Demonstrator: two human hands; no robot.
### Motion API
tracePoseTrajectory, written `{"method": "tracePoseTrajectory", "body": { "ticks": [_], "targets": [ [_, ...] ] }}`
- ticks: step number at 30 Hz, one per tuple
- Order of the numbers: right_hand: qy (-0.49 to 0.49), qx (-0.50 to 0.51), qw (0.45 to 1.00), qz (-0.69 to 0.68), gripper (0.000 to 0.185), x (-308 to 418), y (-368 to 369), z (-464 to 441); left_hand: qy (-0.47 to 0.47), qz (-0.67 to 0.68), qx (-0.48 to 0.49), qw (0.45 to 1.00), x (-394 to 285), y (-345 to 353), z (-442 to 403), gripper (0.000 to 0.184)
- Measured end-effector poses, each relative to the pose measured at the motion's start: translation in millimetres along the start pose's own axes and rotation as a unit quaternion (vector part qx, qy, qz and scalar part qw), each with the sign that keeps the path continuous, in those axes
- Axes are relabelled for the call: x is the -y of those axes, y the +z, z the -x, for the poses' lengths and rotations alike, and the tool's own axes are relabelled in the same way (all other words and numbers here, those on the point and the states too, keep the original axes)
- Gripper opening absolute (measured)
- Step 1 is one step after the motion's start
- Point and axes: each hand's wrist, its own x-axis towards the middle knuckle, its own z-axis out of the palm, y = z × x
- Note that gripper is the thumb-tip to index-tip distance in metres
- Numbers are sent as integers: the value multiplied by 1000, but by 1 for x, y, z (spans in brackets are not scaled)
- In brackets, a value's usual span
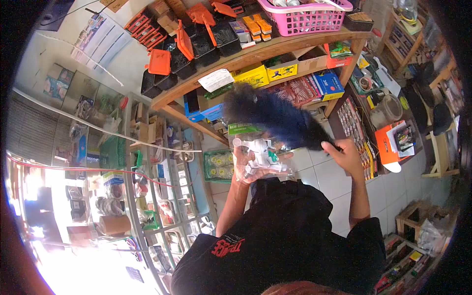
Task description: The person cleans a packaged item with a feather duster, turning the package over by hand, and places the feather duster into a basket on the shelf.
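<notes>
Fingers of the right hand [347, 156] clamp a dark duster [275, 115] right of centre; those of the left hand [241, 169] clasp a clear packet [263, 153] near mid-frame.

Blue-black duster [280, 118], green-and-white packet [260, 151], pink basket [310, 20], black shirt [295, 236], red lettering [228, 247]

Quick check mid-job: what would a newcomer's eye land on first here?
Probably the fluffy dark-blue duster, blurred across the middle in the right hand, near the clear packet in the left hand. Next, the bright pink basket atop the wooden shelf, and the orange lids farther left.
</notes>
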Motion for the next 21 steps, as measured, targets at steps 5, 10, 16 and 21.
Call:
{"method": "tracePoseTrajectory", "body": {
  "ticks": [5, 10, 16, 21],
  "targets": [
    [-54, 163, 976, 133, 43, 5, -10, 5, 56, -223, -20, 973, 0, 0, -4, 77],
    [38, -15, 999, 34, 43, 1, -2, 4, 113, -227, -56, 966, -4, -25, 4, 74],
    [9, 193, 978, 77, 38, 0, -20, 10, 78, -82, -10, 994, -8, -5, 9, 72],
    [39, 152, 986, 48, 39, -12, -27, 10, 102, -75, -2, 992, -8, -10, 11, 71]
  ]
}}
